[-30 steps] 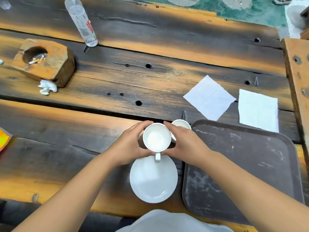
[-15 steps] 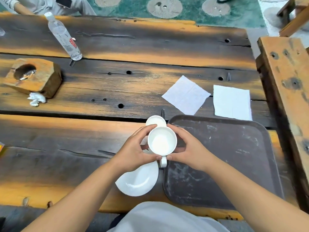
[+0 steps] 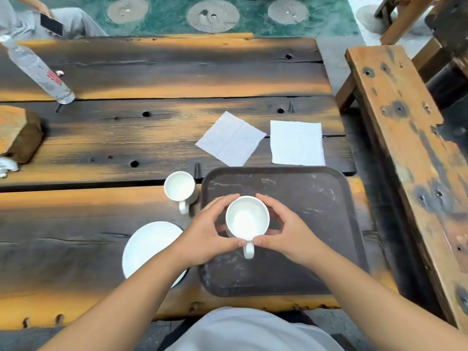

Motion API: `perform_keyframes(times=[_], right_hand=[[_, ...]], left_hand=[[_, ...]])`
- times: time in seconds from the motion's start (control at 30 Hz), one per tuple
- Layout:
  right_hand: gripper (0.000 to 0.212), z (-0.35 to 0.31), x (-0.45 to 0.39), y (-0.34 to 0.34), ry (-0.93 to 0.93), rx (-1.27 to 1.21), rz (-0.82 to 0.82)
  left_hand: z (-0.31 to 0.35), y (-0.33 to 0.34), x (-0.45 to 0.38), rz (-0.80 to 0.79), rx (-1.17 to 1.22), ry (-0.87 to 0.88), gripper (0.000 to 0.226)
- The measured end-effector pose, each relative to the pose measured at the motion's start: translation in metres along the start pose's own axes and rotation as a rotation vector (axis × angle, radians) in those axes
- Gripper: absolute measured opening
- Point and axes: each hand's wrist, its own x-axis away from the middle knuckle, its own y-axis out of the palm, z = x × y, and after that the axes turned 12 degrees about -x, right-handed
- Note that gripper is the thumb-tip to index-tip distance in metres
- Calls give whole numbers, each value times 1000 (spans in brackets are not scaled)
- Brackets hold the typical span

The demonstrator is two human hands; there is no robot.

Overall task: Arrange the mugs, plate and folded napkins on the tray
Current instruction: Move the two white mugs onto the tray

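Observation:
My left hand (image 3: pixel 205 231) and my right hand (image 3: pixel 288 231) both clasp a white mug (image 3: pixel 247 220) from either side, its handle pointing toward me. The mug is over the left part of the dark brown tray (image 3: pixel 316 203). A second white mug (image 3: pixel 180 186) stands upright on the table just left of the tray's far corner. A white plate (image 3: pixel 147 245) lies on the table left of the tray, partly hidden by my left forearm. Two white napkins lie flat beyond the tray, the left napkin (image 3: pixel 231 138) turned like a diamond and the right napkin (image 3: pixel 296 143) square.
A clear plastic bottle (image 3: pixel 38 72) lies at the far left, near a wooden block (image 3: pixel 17 133) with crumpled tissue beside it. A wooden bench (image 3: pixel 410 153) runs along the right. Another person holding a phone (image 3: pixel 51 24) sits beyond the table.
Both hands have carried the mug to the right, from above the plate to over the tray. The second mug and plate stayed on the table.

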Motion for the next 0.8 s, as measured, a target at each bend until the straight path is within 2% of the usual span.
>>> perform_keyframes(times=[0.23,0.8], right_hand=[[79,10,27,-66,-1,-33,53],[74,41,14,-192,51,-101,75]], left_hand=[[31,60,-29,-28,-74,-3,81],[46,162,-119,-86,49,-117,78]])
